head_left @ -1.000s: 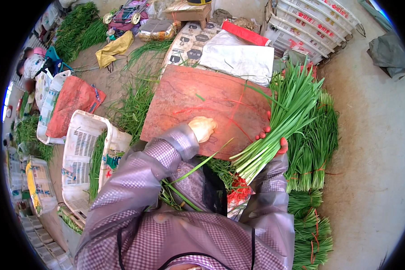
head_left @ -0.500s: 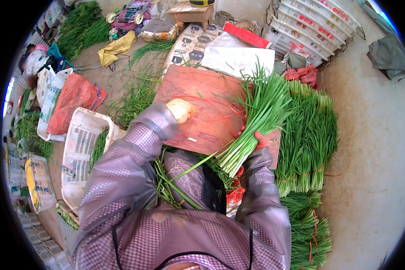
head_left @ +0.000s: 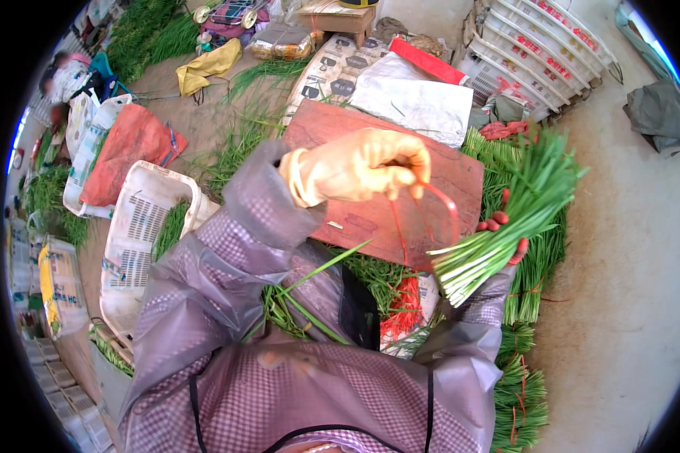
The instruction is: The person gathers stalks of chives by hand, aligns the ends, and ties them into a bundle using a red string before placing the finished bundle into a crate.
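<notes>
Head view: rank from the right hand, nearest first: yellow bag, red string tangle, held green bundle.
1. Held green bundle: in the right hand.
2. Red string tangle: lower centre.
3. Yellow bag: upper left, on the floor.

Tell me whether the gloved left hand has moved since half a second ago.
Yes: the left hand has moved rightward, from near the reddish board's left edge to above its middle.

A wooden stool (head_left: 342, 20) stands ahead; the floor (head_left: 172, 112) is brown.
</notes>
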